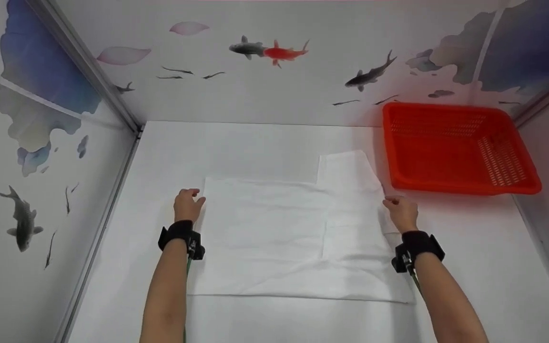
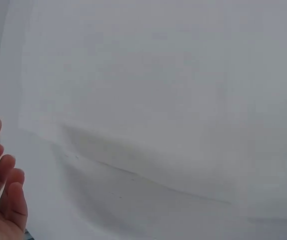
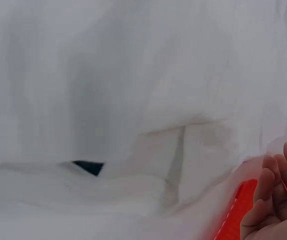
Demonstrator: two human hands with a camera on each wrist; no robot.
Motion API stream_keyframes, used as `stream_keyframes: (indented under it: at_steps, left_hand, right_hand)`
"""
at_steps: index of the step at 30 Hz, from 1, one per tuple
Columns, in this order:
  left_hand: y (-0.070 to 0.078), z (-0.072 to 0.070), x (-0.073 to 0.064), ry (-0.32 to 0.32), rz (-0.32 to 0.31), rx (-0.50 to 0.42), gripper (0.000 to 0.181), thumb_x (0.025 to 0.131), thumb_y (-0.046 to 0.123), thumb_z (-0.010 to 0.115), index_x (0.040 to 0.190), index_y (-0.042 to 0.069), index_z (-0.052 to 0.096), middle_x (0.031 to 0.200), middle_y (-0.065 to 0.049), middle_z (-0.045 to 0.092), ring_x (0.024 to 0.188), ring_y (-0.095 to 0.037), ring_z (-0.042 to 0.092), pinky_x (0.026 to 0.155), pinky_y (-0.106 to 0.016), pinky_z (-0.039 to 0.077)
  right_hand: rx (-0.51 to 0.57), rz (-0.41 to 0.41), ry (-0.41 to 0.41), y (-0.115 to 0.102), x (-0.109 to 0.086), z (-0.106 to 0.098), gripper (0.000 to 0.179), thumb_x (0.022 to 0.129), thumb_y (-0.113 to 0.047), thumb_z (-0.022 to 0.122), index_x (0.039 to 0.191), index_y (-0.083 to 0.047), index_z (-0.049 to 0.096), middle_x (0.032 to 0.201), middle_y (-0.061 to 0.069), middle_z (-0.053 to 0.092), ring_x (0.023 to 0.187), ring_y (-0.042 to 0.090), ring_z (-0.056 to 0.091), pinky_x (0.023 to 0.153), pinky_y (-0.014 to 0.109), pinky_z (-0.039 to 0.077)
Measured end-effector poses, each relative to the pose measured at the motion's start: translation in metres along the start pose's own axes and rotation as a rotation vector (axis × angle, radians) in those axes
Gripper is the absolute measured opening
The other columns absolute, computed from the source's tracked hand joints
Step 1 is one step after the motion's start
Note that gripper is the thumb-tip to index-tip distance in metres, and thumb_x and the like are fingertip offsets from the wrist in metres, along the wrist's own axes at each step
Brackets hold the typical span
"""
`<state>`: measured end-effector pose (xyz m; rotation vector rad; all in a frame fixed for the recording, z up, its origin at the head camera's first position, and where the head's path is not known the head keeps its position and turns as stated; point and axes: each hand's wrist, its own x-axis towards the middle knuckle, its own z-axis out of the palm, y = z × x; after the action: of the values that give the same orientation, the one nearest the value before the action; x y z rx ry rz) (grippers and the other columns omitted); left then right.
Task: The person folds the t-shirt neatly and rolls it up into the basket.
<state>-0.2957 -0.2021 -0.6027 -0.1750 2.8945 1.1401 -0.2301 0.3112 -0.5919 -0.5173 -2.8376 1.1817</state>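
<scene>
A white cloth (image 1: 265,228) is spread on the white table, with a narrower flap (image 1: 343,169) sticking out at its upper right. Just off the cloth's left edge is my left hand (image 1: 188,205), its fingers loosely bent and holding nothing. The left wrist view shows the fingers (image 2: 6,172) apart from the thumb beside the cloth. My right hand (image 1: 402,212) has its fingertips right at the cloth's right edge, below the flap, fingers loosely bent. In the right wrist view, the fingers (image 3: 266,182) show beside the wrinkled cloth, and no fabric shows between them.
A red plastic basket (image 1: 465,190) with perforated sides stands at the back right, close beyond my right hand. White walls painted with fish (image 1: 286,52) enclose the table (image 1: 236,143) at the back and sides. Each wrist wears a black strap with a cable.
</scene>
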Motion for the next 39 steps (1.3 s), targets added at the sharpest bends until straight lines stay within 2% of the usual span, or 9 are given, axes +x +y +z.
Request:
stream_keyframes:
  at_steps: [5,9,13,17,23,27,31,34,39]
  left_hand:
    - [0.006,0.012,0.021,-0.043,0.014,0.059,0.033,0.094,0.003,0.06,0.12,-0.015,0.059,0.117,-0.032,0.057,0.112,-0.044,0.055,0.096,-0.049,0.045]
    - [0.006,0.017,0.04,-0.101,0.044,0.098,0.033,0.094,0.001,0.059,0.122,-0.015,0.059,0.123,-0.033,0.055,0.116,-0.045,0.052,0.097,-0.053,0.043]
    - [-0.012,0.026,0.058,-0.15,0.044,0.102,0.036,0.095,0.002,0.057,0.129,-0.01,0.056,0.135,-0.029,0.05,0.126,-0.044,0.046,0.103,-0.056,0.037]
    - [-0.031,0.041,0.076,-0.083,0.107,0.152,0.034,0.099,0.004,0.053,0.131,-0.004,0.058,0.134,-0.025,0.053,0.124,-0.04,0.05,0.102,-0.05,0.041]
    - [-0.003,0.03,0.065,-0.006,0.147,0.236,0.026,0.093,-0.009,0.052,0.115,-0.011,0.065,0.103,-0.032,0.063,0.096,-0.046,0.061,0.083,-0.05,0.052]
    - [0.014,0.027,0.059,-0.026,0.072,0.294,0.021,0.093,-0.006,0.054,0.108,-0.013,0.067,0.103,-0.031,0.065,0.094,-0.043,0.063,0.082,-0.047,0.053]
    - [0.022,0.031,0.062,-0.001,0.015,0.377,0.016,0.094,-0.004,0.056,0.096,-0.014,0.068,0.097,-0.029,0.068,0.089,-0.039,0.067,0.078,-0.044,0.056]
    - [0.024,0.035,0.064,0.048,0.026,0.431,0.018,0.094,-0.008,0.053,0.086,-0.015,0.067,0.085,-0.029,0.068,0.08,-0.038,0.068,0.069,-0.043,0.057]
    - [0.027,0.037,0.06,0.045,0.024,0.393,0.018,0.093,-0.008,0.054,0.082,-0.015,0.067,0.082,-0.029,0.068,0.076,-0.039,0.069,0.066,-0.044,0.057]
  right_hand:
    - [0.01,0.057,-0.004,-0.002,0.02,0.005,0.033,0.097,-0.005,0.054,0.12,0.017,0.059,0.115,0.035,0.06,0.101,0.046,0.058,0.083,0.046,0.048]
    - [-0.067,0.066,-0.111,-0.005,0.038,0.011,0.039,0.1,-0.006,0.048,0.129,0.019,0.049,0.126,0.037,0.053,0.112,0.049,0.053,0.094,0.052,0.045]
    - [-0.167,0.051,-0.235,-0.009,0.047,0.016,0.043,0.102,-0.006,0.042,0.136,0.02,0.039,0.134,0.039,0.044,0.118,0.05,0.048,0.101,0.055,0.04]
    - [-0.151,0.089,-0.239,-0.008,0.052,0.017,0.044,0.102,-0.007,0.037,0.138,0.018,0.037,0.135,0.038,0.044,0.117,0.049,0.048,0.102,0.055,0.038]
    - [-0.102,0.101,-0.083,0.001,0.052,0.026,0.038,0.099,-0.007,0.042,0.127,0.018,0.051,0.121,0.036,0.057,0.11,0.049,0.052,0.097,0.055,0.04]
    - [-0.069,0.091,-0.012,0.003,0.047,0.029,0.031,0.098,-0.008,0.049,0.114,0.017,0.058,0.105,0.033,0.062,0.096,0.045,0.055,0.087,0.052,0.044]
    - [-0.039,0.094,-0.005,0.002,0.044,0.026,0.028,0.098,-0.009,0.052,0.111,0.014,0.06,0.1,0.029,0.063,0.088,0.038,0.056,0.078,0.043,0.045]
    - [0.022,0.124,-0.034,0.002,0.042,0.022,0.03,0.099,-0.012,0.051,0.114,0.013,0.059,0.099,0.026,0.064,0.083,0.03,0.057,0.071,0.032,0.045]
    - [0.12,0.199,-0.071,0.001,0.037,0.017,0.031,0.101,-0.017,0.051,0.115,0.01,0.058,0.094,0.018,0.064,0.076,0.017,0.055,0.064,0.019,0.045]
